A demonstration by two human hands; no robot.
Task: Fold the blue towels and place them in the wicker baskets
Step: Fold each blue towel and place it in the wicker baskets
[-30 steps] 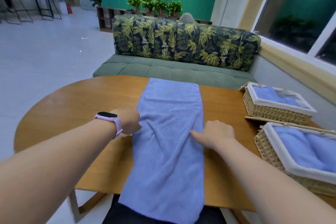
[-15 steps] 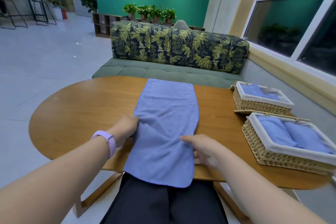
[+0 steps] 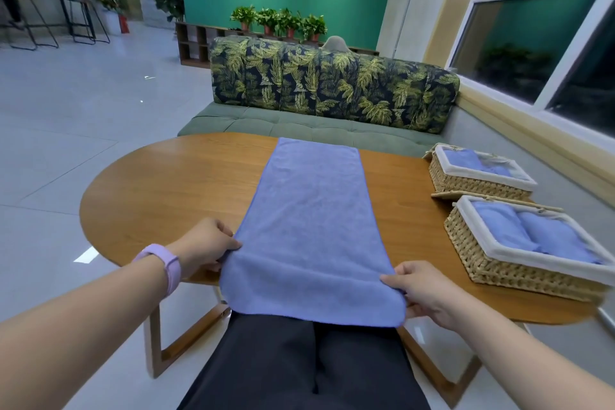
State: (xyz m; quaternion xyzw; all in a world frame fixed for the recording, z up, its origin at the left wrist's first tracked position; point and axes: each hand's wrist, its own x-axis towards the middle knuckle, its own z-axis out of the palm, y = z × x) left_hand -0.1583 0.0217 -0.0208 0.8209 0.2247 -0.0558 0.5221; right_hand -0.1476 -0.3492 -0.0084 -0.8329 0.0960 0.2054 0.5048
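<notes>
Left hand (image 3: 208, 245) and right hand (image 3: 424, 289) pinch the blue towel (image 3: 311, 226) at its near corners (lift them level, fold squarely away).

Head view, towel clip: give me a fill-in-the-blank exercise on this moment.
1. The towel lies lengthwise on the ____.
2. Both hands, left and right, grip the towel's ____ end.
3. The watch sits on the ____ wrist.
4. The near basket holds ____ folded towels.

Missing words: table; near; left; two
</notes>
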